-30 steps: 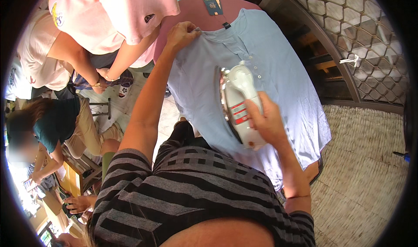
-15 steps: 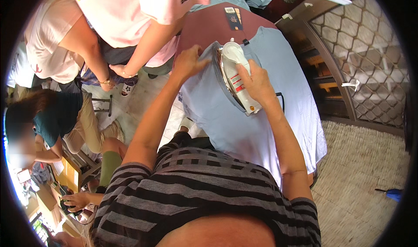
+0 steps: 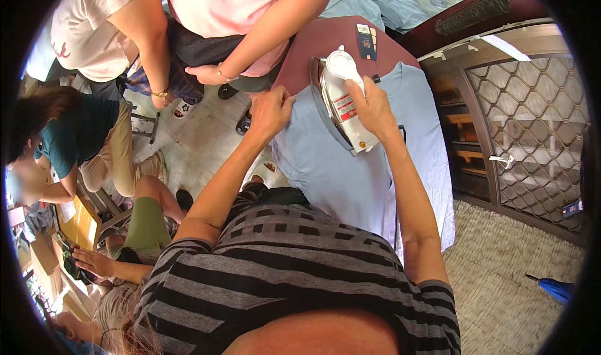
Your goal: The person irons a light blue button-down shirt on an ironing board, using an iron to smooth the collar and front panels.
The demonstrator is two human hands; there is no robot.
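Observation:
A light blue garment [image 3: 325,167] lies spread over the maroon tabletop [image 3: 328,32] in front of me, its near end hanging down. My right hand [image 3: 377,109] is wrapped round the handle of a white and grey clothes iron [image 3: 344,104]. The iron rests on the far part of the cloth, its pointed end turned away from me. At the garment's far left edge, my left hand [image 3: 272,114] is closed, thumb and fingers together on the cloth; the exact pinch is partly hidden.
Beyond the iron lies a dark packet [image 3: 367,43]. More light blue cloth [image 3: 357,4] is heaped behind it. A lattice gate [image 3: 526,104] stands right, with a blue umbrella [image 3: 554,289] on the floor. Several people are close on the left, one in a pink shirt [image 3: 219,7].
My left hand's fingers were apart and are now closed at the garment's edge. The iron has shifted slightly away and left on the cloth. The whole view has turned somewhat.

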